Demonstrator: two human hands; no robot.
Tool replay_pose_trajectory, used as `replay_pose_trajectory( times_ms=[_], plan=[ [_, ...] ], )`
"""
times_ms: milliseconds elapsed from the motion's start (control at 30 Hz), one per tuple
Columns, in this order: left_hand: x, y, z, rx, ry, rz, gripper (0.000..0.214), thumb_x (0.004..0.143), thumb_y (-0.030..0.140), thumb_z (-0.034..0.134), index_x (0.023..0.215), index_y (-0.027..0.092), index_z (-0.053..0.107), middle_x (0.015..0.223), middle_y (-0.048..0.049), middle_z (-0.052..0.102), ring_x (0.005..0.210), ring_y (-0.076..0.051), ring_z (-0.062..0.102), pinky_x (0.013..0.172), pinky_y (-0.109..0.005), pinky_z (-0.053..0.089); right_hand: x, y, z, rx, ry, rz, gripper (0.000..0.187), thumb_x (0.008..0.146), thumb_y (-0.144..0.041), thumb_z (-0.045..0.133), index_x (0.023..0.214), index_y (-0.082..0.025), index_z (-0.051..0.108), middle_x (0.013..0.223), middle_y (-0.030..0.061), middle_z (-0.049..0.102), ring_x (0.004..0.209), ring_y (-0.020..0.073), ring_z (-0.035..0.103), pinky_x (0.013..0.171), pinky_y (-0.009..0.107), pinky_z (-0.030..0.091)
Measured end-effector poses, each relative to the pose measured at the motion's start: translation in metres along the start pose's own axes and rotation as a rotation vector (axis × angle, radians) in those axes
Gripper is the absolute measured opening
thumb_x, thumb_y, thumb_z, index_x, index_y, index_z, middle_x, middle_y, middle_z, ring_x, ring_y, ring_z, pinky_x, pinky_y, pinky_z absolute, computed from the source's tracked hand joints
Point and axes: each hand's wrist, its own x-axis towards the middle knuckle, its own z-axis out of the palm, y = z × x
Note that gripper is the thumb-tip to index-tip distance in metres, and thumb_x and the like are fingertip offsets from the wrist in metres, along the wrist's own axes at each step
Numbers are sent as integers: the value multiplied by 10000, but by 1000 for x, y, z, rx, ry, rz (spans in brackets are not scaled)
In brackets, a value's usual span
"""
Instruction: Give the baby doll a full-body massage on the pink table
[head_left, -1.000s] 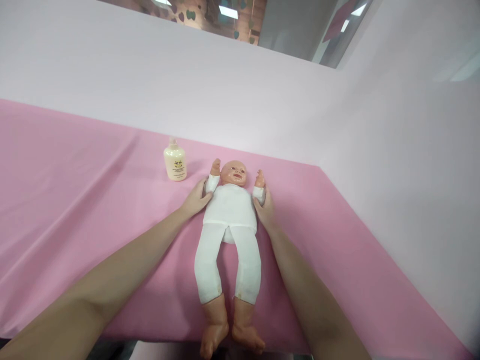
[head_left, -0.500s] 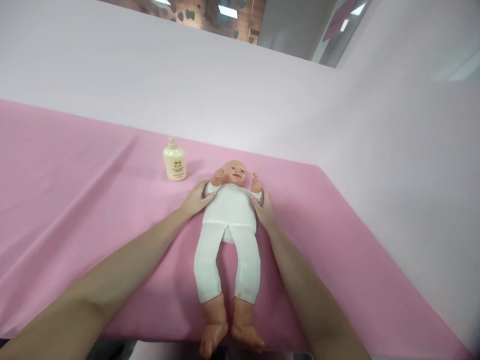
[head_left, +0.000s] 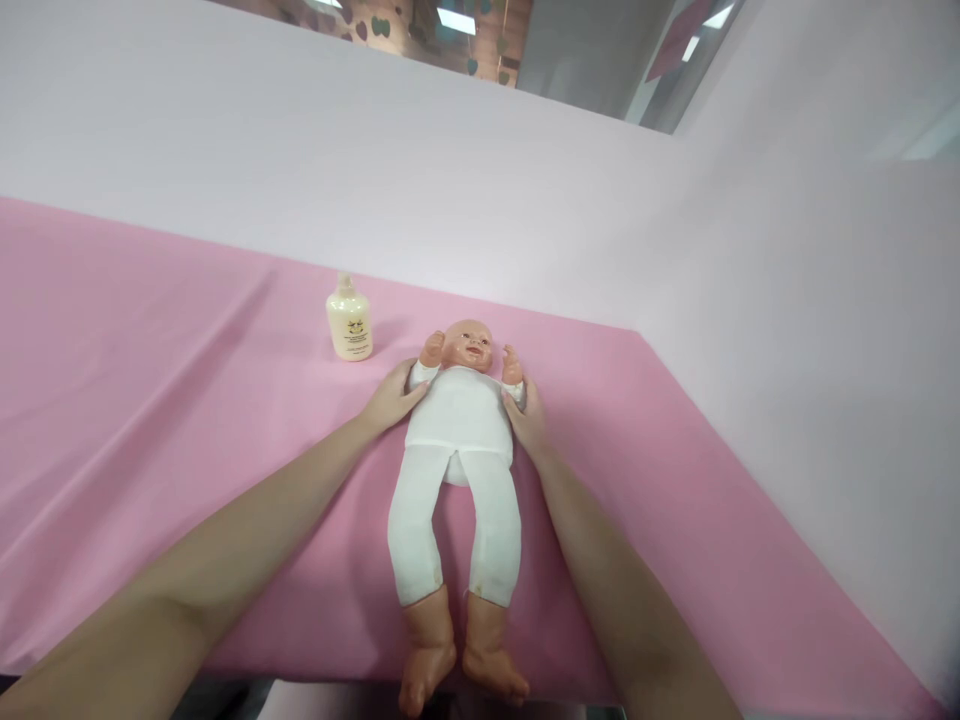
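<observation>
A baby doll (head_left: pixel 459 430) in a white bodysuit lies on its back on the pink cloth (head_left: pixel 150 380), head away from me and bare feet at the near edge. My left hand (head_left: pixel 390 398) grips the doll's arm on the left side, at the sleeve. My right hand (head_left: pixel 527 420) grips the other arm at the sleeve. Both doll arms are folded in toward its chest and face. A cream lotion bottle (head_left: pixel 349 321) stands upright a little left of the doll's head.
The pink cloth covers the whole table and wrinkles toward the left. Plain pale walls (head_left: pixel 787 300) close the back and right sides, meeting in a corner near the doll's head. The table's near edge runs just under the doll's feet.
My hands have pushed the doll's arms from raised beside its head inward toward its chest. Since half a second ago almost nothing has moved.
</observation>
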Motion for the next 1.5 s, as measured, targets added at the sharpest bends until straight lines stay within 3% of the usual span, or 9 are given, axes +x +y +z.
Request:
replay_pose_trajectory(
  times_ms=[433,833,1033,1133,1333,1500],
  plan=[
    [0,-6,0,-32,-13,-17,571,893,534,560,1324,159,559,1298,-136,686,1174,-327,647,998,-462,525,-2,-2,0,5,-28,-12,485,918,-484,610,1338,-244,572,1294,94,686,1198,286,644,1045,471,506],
    [0,-6,0,-43,2,0,576,877,539,578,1309,159,566,1276,-137,695,1151,-319,657,990,-461,534,-3,-1,-1,27,48,-9,544,880,-527,625,1324,-227,532,1284,117,669,1167,287,646,1016,469,529],
    [0,-3,-1,-13,-77,236,475,837,480,647,1213,190,639,1236,-117,712,1153,-309,656,1055,-466,498,-2,-4,-2,-49,-29,-13,466,820,-483,676,1203,-236,579,1174,100,707,1067,285,679,948,457,550],
    [-1,-1,-2,1,-103,283,430,835,459,653,1180,201,659,1192,-104,725,1128,-302,662,1050,-456,498,-4,-8,-3,-66,-81,-24,427,825,-467,673,1180,-242,598,1175,94,713,1078,286,682,969,469,542],
    [-1,-1,0,-37,-35,139,482,839,540,631,1176,196,647,1212,-113,712,1152,-321,649,1063,-478,498,-3,-7,-2,29,-8,-8,532,853,-502,658,1299,-228,559,1309,133,665,1228,305,633,1074,493,501],
    [2,-14,5,-142,88,-8,547,906,574,524,1272,168,537,1235,-124,694,1135,-288,659,1024,-462,528,2,0,-2,129,106,3,703,932,-542,541,1523,-219,339,1570,165,453,1439,284,476,1188,506,403]
  ],
)
